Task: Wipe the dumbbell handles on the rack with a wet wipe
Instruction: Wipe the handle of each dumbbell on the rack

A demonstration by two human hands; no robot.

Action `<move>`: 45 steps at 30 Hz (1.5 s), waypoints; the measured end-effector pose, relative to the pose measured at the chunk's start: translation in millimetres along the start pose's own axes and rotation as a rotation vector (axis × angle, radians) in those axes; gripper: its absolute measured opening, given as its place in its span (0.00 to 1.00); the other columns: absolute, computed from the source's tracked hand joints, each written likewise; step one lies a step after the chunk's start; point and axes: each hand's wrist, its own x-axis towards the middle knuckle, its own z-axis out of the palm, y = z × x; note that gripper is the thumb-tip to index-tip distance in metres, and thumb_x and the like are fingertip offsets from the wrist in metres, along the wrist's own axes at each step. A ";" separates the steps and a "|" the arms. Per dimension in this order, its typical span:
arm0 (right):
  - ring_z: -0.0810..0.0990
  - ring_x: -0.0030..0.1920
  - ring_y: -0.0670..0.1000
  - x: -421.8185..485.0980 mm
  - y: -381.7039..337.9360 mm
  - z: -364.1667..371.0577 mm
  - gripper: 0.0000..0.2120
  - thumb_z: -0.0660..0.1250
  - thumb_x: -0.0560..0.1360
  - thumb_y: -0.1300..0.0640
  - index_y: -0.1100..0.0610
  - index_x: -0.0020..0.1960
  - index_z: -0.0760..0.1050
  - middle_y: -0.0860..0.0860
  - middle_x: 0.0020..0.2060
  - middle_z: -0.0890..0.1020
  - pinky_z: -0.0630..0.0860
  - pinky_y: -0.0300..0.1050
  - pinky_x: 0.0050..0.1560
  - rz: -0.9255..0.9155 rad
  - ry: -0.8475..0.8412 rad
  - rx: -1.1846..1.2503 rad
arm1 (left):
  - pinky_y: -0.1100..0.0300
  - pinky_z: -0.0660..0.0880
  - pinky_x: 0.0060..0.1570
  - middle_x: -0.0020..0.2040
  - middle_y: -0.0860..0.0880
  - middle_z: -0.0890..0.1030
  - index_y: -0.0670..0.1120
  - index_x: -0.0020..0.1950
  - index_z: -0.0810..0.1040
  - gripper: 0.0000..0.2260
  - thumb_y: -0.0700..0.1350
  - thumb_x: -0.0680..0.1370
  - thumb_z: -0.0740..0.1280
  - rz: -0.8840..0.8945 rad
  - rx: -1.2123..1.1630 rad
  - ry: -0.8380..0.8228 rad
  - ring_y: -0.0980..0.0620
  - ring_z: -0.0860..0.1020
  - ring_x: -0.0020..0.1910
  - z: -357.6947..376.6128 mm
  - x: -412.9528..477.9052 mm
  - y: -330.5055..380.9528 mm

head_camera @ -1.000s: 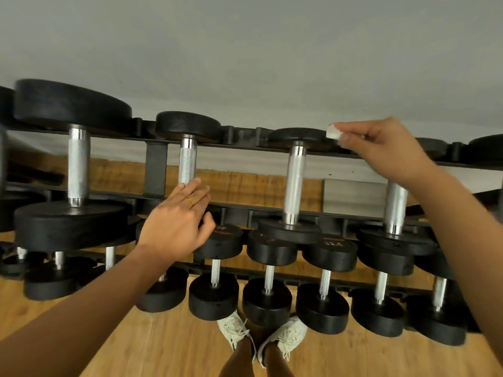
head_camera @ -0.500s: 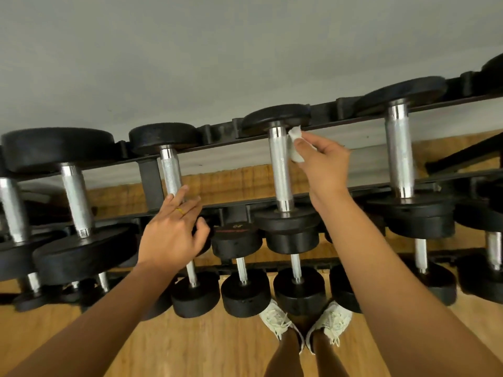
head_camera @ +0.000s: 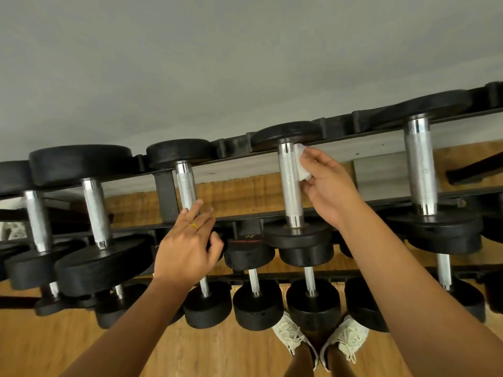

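Note:
A black rack (head_camera: 166,191) carries rows of black dumbbells with knurled silver handles. My right hand (head_camera: 326,186) pinches a folded white wet wipe (head_camera: 300,163) and holds it against the right side of one top-row handle (head_camera: 290,186), near its upper end. My left hand (head_camera: 187,246) rests with straight fingers on the near head of the neighbouring dumbbell, its fingertips at the lower end of that handle (head_camera: 186,186). Further top-row handles stand to the left (head_camera: 96,210) and right (head_camera: 420,164).
Smaller dumbbells (head_camera: 257,303) fill the lower tiers. A grey wall (head_camera: 245,63) rises behind the rack. Wooden floor (head_camera: 217,355) lies below, with my white sneakers (head_camera: 294,338) close to the rack's base.
My right hand carried the wipe from the far rail down onto the side of the handle. The view shifted right and tilted. My left hand stayed on the neighbouring dumbbell.

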 end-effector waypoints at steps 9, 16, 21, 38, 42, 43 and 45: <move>0.84 0.56 0.54 13.0 -0.5 11.2 0.08 0.69 0.78 0.65 0.58 0.55 0.81 0.55 0.54 0.85 0.82 0.50 0.57 -0.059 0.174 0.004 | 0.46 0.70 0.72 0.60 0.43 0.85 0.38 0.57 0.86 0.19 0.46 0.80 0.58 -0.002 -0.011 0.006 0.43 0.75 0.72 1.0 0.0 -0.2; 0.84 0.56 0.51 6.2 10.8 5.7 0.09 0.71 0.77 0.64 0.56 0.56 0.83 0.52 0.54 0.85 0.81 0.51 0.59 -0.128 0.223 -0.127 | 0.47 0.69 0.72 0.59 0.43 0.85 0.38 0.55 0.86 0.19 0.47 0.80 0.58 0.003 -0.003 0.018 0.43 0.75 0.71 1.9 -0.7 -0.9; 0.84 0.54 0.50 9.5 4.1 13.7 0.08 0.71 0.76 0.64 0.55 0.53 0.83 0.51 0.52 0.85 0.81 0.49 0.57 -0.156 0.278 -0.126 | 0.46 0.70 0.72 0.58 0.44 0.86 0.39 0.53 0.87 0.19 0.47 0.81 0.58 0.001 0.007 0.018 0.44 0.75 0.72 3.4 -0.6 -0.8; 0.84 0.50 0.43 -8.7 12.1 12.6 0.07 0.72 0.77 0.62 0.50 0.49 0.82 0.46 0.47 0.85 0.80 0.41 0.56 -0.278 0.294 -0.296 | 0.45 0.71 0.71 0.59 0.43 0.85 0.38 0.55 0.86 0.19 0.46 0.81 0.58 0.014 0.031 0.060 0.42 0.76 0.71 4.7 0.4 0.2; 0.83 0.50 0.44 -0.2 3.5 15.7 0.06 0.72 0.76 0.61 0.51 0.49 0.83 0.46 0.46 0.85 0.80 0.45 0.60 -0.259 0.295 -0.340 | 0.46 0.69 0.72 0.63 0.42 0.83 0.38 0.63 0.83 0.20 0.46 0.81 0.59 0.007 0.019 0.033 0.42 0.75 0.72 2.9 -0.3 -1.0; 0.84 0.51 0.44 3.8 -0.5 19.1 0.06 0.72 0.76 0.61 0.51 0.48 0.83 0.46 0.46 0.86 0.80 0.47 0.60 -0.253 0.302 -0.322 | 0.46 0.69 0.72 0.64 0.42 0.83 0.37 0.64 0.82 0.20 0.46 0.81 0.59 0.004 0.018 0.030 0.42 0.75 0.72 2.1 -0.8 -0.9; 0.84 0.51 0.45 6.0 -2.6 23.5 0.07 0.72 0.76 0.62 0.50 0.47 0.82 0.46 0.46 0.86 0.80 0.48 0.60 -0.252 0.319 -0.291 | 0.46 0.69 0.72 0.64 0.42 0.83 0.37 0.65 0.82 0.20 0.46 0.81 0.59 0.004 0.014 0.033 0.42 0.75 0.72 2.3 -1.5 -0.3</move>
